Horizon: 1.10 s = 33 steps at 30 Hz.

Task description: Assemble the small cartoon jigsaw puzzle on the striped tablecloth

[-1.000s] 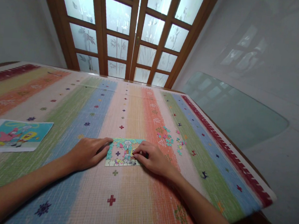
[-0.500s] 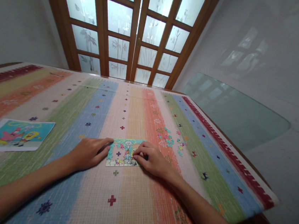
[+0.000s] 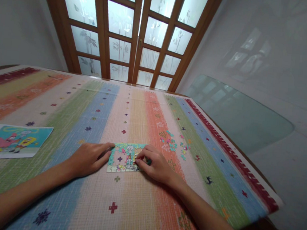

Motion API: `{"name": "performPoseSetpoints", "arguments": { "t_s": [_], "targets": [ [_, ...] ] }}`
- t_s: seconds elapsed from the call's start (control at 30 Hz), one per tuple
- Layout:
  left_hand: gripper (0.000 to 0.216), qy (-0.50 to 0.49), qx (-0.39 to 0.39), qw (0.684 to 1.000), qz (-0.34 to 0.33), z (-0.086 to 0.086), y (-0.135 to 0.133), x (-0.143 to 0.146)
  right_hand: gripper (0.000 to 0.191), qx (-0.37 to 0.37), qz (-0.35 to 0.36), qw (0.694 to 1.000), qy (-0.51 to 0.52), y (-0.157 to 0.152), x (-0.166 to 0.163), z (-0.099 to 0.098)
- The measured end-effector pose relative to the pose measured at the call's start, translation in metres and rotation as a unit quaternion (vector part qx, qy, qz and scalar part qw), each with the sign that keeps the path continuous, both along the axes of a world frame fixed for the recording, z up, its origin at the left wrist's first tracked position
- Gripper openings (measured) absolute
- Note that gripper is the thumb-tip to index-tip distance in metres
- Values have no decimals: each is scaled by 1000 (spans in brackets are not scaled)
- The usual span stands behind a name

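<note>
Steadying the puzzle (image 3: 130, 155), probably, the left hand (image 3: 90, 159) spreads thumb and fingers at its left edge; the right hand (image 3: 155, 163) pinches over its right side, on what cannot be told. Loose pieces (image 3: 173, 145) lie rightward, seemingly for reach.

The bare, slender left forearm (image 3: 36, 185) enters at the lower left and runs obliquely inward. The bare left hand (image 3: 90, 159) lies palm down, fingers extended forward, thumb parted from the index finger. The bare, slender right forearm (image 3: 201, 208) angles in from the lower right. The bare right hand (image 3: 154, 163) is curled, thumb and index finger drawn toward each other; fingertip contact cannot be determined.
</note>
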<state>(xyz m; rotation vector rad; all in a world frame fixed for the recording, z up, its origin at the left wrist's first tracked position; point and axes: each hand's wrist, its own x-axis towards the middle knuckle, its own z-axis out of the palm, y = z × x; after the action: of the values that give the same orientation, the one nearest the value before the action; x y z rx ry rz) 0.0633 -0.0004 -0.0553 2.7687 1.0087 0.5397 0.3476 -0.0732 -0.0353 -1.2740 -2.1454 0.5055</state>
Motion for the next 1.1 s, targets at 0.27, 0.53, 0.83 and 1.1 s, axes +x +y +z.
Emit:
{"name": "performPoseSetpoints", "arguments": {
  "t_s": [0.27,0.53,0.83,1.1],
  "targets": [
    [45,8,7,1000,2,2,-1,1,10,33,-94,995,-11,16,39,14],
    [46,4,4,1000,4,-1,1,1,13,8,-238,965,-105,34,118,14],
    [48,17,21,1000,3,-1,1,1,16,-13,-229,957,-176,37,143,-2],
    [49,1,27,1000,3,-11,4,-1,18,-68,-235,970,-16,37,143,6]
  ]
}}
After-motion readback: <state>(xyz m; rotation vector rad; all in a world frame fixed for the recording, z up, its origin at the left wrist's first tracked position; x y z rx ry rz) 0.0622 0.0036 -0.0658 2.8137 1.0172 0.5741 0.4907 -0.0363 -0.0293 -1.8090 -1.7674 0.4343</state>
